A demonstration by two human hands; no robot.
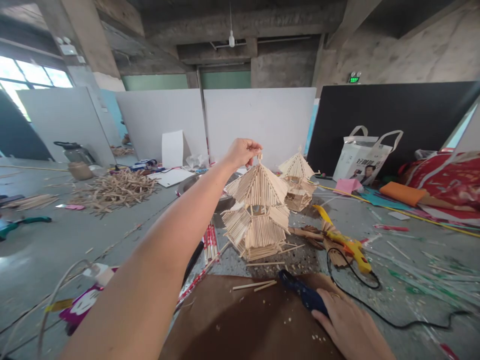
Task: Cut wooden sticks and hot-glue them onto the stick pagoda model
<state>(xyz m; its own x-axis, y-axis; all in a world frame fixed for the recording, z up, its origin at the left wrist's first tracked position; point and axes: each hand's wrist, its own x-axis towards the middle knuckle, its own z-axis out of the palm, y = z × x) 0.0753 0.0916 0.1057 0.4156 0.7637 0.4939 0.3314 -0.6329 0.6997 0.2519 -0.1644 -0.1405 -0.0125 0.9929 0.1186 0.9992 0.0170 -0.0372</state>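
A two-tiered pagoda model (258, 215) made of thin wooden sticks stands upright in the middle. My left hand (245, 151) reaches to its peak, with the fingers pinched at the small finial (260, 157) on top. At the lower right, my right hand (347, 320) is closed around the handle of a dark blue tool (305, 294), whose tip points toward the base of the model. Loose sticks (255, 285) lie on the brown sheet (232, 320) in front of the model.
A second stick pagoda (298, 182) stands behind. To its right are a yellow glue gun (350, 247) with a black cord, a white bag (362, 159) and green plastic strips. A stick pile (116, 191), bottle (73, 152) and purple item (80, 305) lie left.
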